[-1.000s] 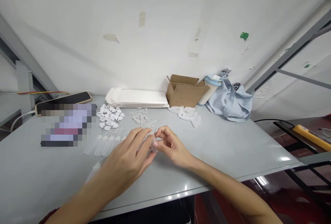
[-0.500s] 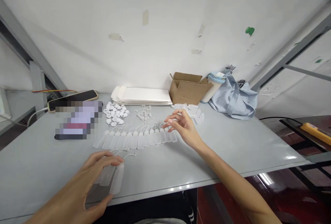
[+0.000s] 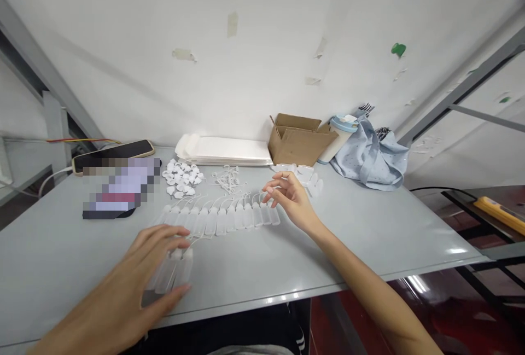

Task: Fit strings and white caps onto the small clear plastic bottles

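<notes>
My left hand (image 3: 131,284) is open, thumb and fingers spread around a short group of small translucent plastic tubes (image 3: 185,265) with thin white tails, lying near the table's front edge. Part of that group is hidden by the hand. Beyond it, similar translucent tubes (image 3: 221,219) lie side by side in a long row, their tails pointing away from me. At the row's right end hovers my right hand (image 3: 292,199), its fingers loosely bent and apart, with nothing visible between them. Behind the row are a pile of white caps (image 3: 182,177) and a heap of thin white stems (image 3: 228,180).
Along the wall stand flat white boxes (image 3: 229,150), an open cardboard box (image 3: 299,144), a lidded cup (image 3: 338,139) and a light blue cloth bag (image 3: 369,155). More clear plastic pieces (image 3: 314,184) lie behind my right hand. Two phones, one dark (image 3: 115,153), lie on the left.
The tube at my left fingertips has come down beside the others, and the left fingers have let go, shifting slightly left. My right hand stays almost in place.
</notes>
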Tool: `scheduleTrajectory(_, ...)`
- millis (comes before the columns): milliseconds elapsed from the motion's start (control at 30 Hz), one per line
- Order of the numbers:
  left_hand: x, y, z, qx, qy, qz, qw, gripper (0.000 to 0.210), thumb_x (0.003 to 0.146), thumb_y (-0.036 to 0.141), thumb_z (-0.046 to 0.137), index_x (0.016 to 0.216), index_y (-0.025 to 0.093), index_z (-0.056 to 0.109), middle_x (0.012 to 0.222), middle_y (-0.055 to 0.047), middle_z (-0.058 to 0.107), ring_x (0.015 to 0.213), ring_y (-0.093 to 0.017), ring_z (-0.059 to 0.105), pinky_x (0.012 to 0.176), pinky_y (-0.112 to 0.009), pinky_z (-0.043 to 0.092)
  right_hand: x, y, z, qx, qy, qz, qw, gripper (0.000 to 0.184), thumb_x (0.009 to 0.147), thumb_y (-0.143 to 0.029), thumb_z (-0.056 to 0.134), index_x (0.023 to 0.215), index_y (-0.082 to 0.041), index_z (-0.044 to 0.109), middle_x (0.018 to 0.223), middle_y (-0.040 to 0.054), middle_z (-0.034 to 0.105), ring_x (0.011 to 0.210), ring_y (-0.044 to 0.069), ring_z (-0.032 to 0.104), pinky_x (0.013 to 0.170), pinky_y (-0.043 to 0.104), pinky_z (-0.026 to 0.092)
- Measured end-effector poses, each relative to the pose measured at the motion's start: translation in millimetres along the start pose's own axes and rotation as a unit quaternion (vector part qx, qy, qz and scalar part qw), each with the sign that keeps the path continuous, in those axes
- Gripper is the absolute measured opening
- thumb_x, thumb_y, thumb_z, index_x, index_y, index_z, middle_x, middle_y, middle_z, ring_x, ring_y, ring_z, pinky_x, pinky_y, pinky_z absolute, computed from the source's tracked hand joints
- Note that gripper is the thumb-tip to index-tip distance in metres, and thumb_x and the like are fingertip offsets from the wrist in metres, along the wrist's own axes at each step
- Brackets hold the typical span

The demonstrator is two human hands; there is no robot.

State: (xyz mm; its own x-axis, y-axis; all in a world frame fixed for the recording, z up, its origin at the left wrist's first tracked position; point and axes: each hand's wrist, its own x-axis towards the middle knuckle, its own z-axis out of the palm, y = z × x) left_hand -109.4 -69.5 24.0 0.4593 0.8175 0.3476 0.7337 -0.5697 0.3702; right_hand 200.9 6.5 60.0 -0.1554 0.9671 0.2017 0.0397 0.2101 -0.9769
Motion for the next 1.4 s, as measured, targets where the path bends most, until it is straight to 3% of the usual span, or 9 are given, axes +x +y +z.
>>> scheduleTrajectory(133, 32, 17, -7.9, -0.032, 0.073, -0.055, 0.995, 0.027, 0.086, 0.044, 0.051, 0.106, 0.026, 0.053, 0.116, -0.006, 0.059, 0.114, -0.028, 0.049, 0.091, -0.043, 0.046, 5, 7, -7, -0.029, 0.014, -0.012, 0.999, 0.031, 0.082, -0.038, 0.062, 0.1, -0.022, 0.042, 0.088, -0.0002, 0.06, 0.068, 0.014, 0.065, 0.055, 0.026, 0.045)
scheduleTrajectory(233, 65, 30, -13.9, -0.04, 0.081, -0.109, 0.99, 0.027, 0.087, 0.046, 0.047, 0.103, 0.025, 0.055, 0.111, -0.006, 0.061, 0.103, -0.027, 0.055, 0.078, -0.038, 0.05, 11, 13, -15, -0.079, 0.035, -0.027, 0.996, 0.028, 0.083, -0.038, 0.059, 0.101, -0.021, 0.044, 0.09, 0.0011, 0.059, 0.069, 0.014, 0.065, 0.056, 0.026, 0.046)
scheduleTrajectory(333, 101, 30, -15.6, -0.038, 0.037, -0.132, 0.99, 0.03, 0.087, 0.043, 0.042, 0.103, 0.023, 0.058, 0.108, -0.007, 0.063, 0.093, -0.026, 0.058, 0.069, -0.035, 0.05, 17, 20, -25, -0.173, 0.057, -0.064, 0.981, 0.022, 0.086, -0.036, 0.053, 0.101, -0.021, 0.046, 0.09, 0.0024, 0.06, 0.069, 0.015, 0.064, 0.057, 0.027, 0.046)
scheduleTrajectory(467, 146, 2, -5.6, 0.02, -0.042, -0.047, 0.998, 0.031, 0.082, 0.032, 0.04, 0.096, 0.018, 0.063, 0.1, -0.01, 0.067, 0.101, -0.029, 0.056, 0.086, -0.043, 0.046, 27, 31, -43, -0.326, 0.06, -0.122, 0.935, 0.014, 0.088, -0.025, 0.045, 0.1, -0.019, 0.047, 0.093, 0.0068, 0.062, 0.077, 0.017, 0.062, 0.059, 0.029, 0.048)
scheduleTrajectory(600, 171, -25, 9.6, 0.024, -0.079, -0.012, 0.997, 0.028, 0.076, 0.026, 0.044, 0.088, 0.018, 0.067, 0.09, -0.01, 0.068, 0.093, -0.028, 0.06, 0.083, -0.041, 0.047, 35, 42, -59, -0.385, 0.049, -0.136, 0.912, 0.016, 0.082, -0.015, 0.046, 0.097, -0.016, 0.052, 0.099, 0.0122, 0.062, 0.088, 0.023, 0.06, 0.068, 0.035, 0.049)
scheduleTrajectory(800, 173, -35, 23.5, 0.017, -0.097, 0.036, 0.994, 0.03, 0.075, 0.024, 0.045, 0.091, 0.021, 0.069, 0.096, -0.009, 0.065, 0.102, -0.027, 0.056, 0.088, -0.039, 0.046, 41, 49, -71, -0.464, 0.039, -0.143, 0.873, 0.027, 0.081, -0.006, 0.045, 0.102, -0.017, 0.057, 0.105, 0.0125, 0.061, 0.103, 0.027, 0.053, 0.089, 0.045, 0.043)
scheduleTrajectory(1033, 166, -42, 23.1, 0.007, -0.028, 0.025, 0.999, 0.031, 0.083, 0.039, 0.045, 0.082, 0.021, 0.071, 0.093, -0.009, 0.064, 0.096, -0.027, 0.055, 0.086, -0.04, 0.046, 42, 53, -77, -0.543, 0.043, -0.128, 0.829, 0.033, 0.081, -0.002, 0.041, 0.107, -0.014, 0.058, 0.108, 0.014, 0.06, 0.1, 0.029, 0.051, 0.087, 0.042, 0.043)
scheduleTrajectory(1267, 160, -28, 8.6, -0.056, 0.094, -0.094, 0.99, 0.03, 0.081, 0.043, 0.049, 0.083, 0.021, 0.069, 0.092, -0.006, 0.07, 0.08, -0.021, 0.062, 0.078, -0.034, 0.048, 44, 60, -82, -0.604, 0.051, -0.117, 0.787, 0.032, 0.085, -0.009, 0.044, 0.114, -0.014, 0.059, 0.114, 0.0162, 0.058, 0.105, 0.031, 0.049, 0.091, 0.046, 0.04)
scheduleTrajectory(1400, 159, -24, 7.7, -0.075, 0.101, -0.145, 0.981, 0.027, 0.078, 0.042, 0.053, 0.08, 0.021, 0.069, 0.086, -0.006, 0.074, 0.078, -0.023, 0.065, 0.072, -0.032, 0.049, 45, 62, -82, -0.627, 0.044, -0.114, 0.769, 0.038, 0.084, -0.004, 0.042, 0.115, -0.015, 0.061, 0.117, 0.0169, 0.056, 0.105, 0.032, 0.048, 0.089, 0.046, 0.041)
